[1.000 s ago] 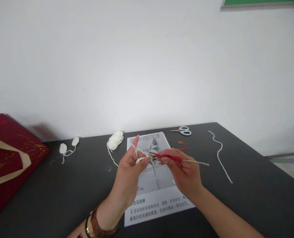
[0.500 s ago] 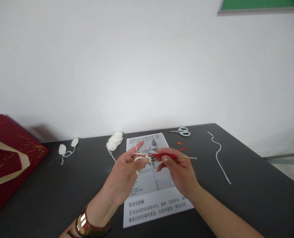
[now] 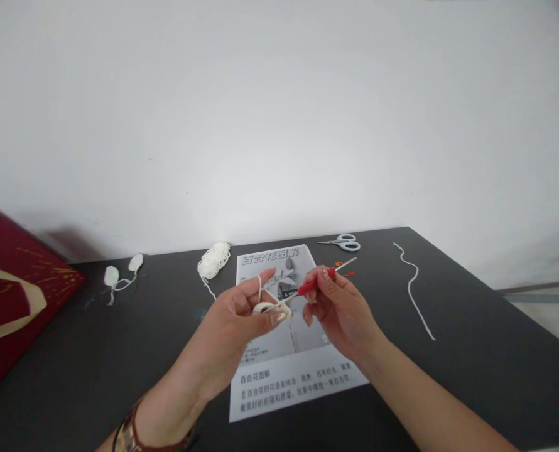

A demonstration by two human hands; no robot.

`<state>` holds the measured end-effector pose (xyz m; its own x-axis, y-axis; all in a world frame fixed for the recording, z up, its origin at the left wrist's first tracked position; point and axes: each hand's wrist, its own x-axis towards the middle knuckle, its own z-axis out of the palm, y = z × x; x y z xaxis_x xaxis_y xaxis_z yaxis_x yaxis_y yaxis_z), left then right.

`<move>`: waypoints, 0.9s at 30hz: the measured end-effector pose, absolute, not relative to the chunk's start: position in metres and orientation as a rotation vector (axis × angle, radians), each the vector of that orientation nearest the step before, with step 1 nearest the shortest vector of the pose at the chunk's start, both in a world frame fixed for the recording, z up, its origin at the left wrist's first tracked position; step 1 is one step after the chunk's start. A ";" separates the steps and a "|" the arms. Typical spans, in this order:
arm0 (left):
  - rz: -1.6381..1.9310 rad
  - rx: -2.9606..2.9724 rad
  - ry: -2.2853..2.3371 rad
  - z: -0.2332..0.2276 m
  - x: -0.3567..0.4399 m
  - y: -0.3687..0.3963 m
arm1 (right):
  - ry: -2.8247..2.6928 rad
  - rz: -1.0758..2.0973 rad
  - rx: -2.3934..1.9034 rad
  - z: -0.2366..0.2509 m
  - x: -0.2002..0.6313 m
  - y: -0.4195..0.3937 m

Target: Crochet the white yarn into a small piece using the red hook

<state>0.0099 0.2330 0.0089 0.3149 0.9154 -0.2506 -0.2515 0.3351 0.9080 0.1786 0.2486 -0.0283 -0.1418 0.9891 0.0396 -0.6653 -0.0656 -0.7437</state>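
My left hand point(image 3: 240, 322) pinches a small white crocheted piece point(image 3: 266, 308) between thumb and fingers, with white yarn looped over the raised forefinger. My right hand point(image 3: 340, 312) grips a crochet hook with a red handle point(image 3: 315, 283); its metal tip reaches into the white piece and its tail points up to the right. Both hands hover above a printed instruction sheet point(image 3: 289, 383) on the dark table point(image 3: 472, 370). A ball of white yarn point(image 3: 213, 260) lies behind the left hand, its strand trailing toward it.
Small scissors point(image 3: 343, 242) lie at the table's back edge, with a loose white yarn strand point(image 3: 414, 289) to the right. Two small white crocheted pieces point(image 3: 119, 274) sit at the back left. A red bag with a cream handle point(image 3: 10, 295) stands at the far left. A white wall rises behind.
The hook has swung from nearly level to tilted, tail up to the right, its tip now in the white piece. Both hands shifted slightly, and the camera dipped a little.
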 end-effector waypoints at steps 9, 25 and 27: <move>0.855 0.936 0.924 0.010 0.008 0.234 | -0.804 1.443 -0.587 -0.021 0.187 0.249; 0.868 1.004 0.984 0.002 0.008 0.237 | -1.156 1.221 -0.612 -0.014 0.202 0.248; 0.870 1.016 0.998 0.002 0.009 0.237 | -1.200 1.194 -0.602 -0.013 0.203 0.248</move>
<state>0.0085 0.2368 0.0021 0.3093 0.9184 -0.2467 -0.1188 0.2946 0.9482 0.2032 0.2481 -0.0135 -0.0868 0.9216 0.3783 -0.3739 0.3218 -0.8699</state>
